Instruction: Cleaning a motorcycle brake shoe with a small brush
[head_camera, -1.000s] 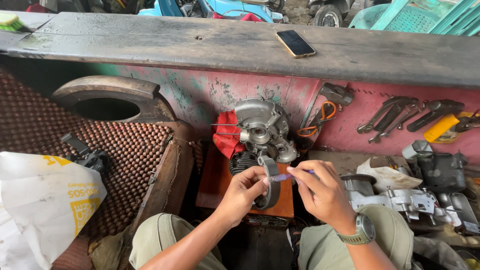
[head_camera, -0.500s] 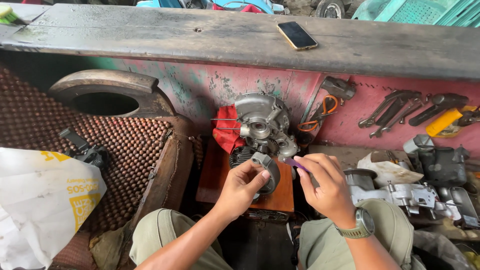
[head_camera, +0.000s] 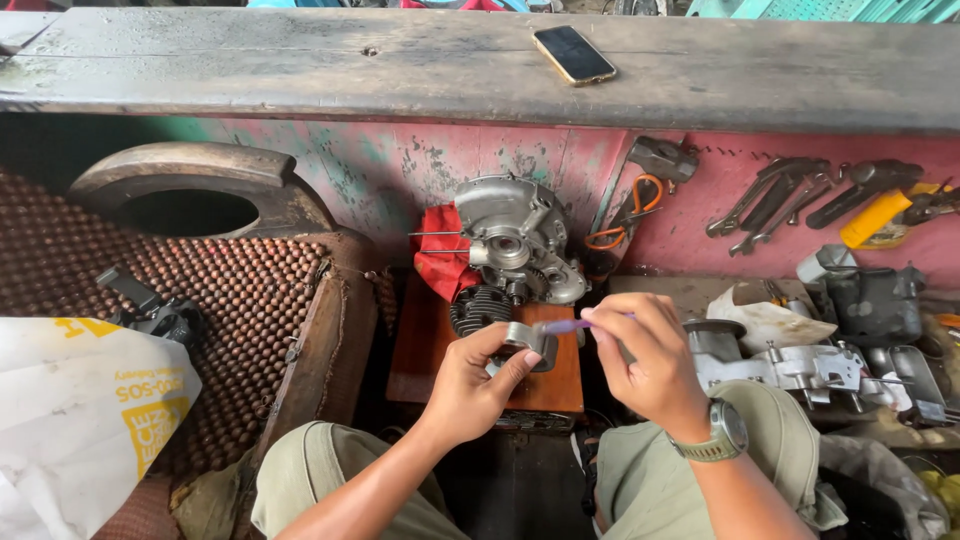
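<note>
While the left hand (head_camera: 478, 385) pinches a small grey metal part (head_camera: 527, 340) over the wooden block (head_camera: 545, 385), the right hand (head_camera: 645, 355) pinches a thin purple tool (head_camera: 567, 325) touching it, engine casing (head_camera: 515, 240) just beyond.

Soft, even daylight falls from the top of the frame; deep shadow lies at bottom centre. The picture is sharp, with slight bending at the edges.

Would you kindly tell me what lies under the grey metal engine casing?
The grey metal engine casing rests on a reddish wooden block, beside a red rag. The left hand covers the block's front.
</note>
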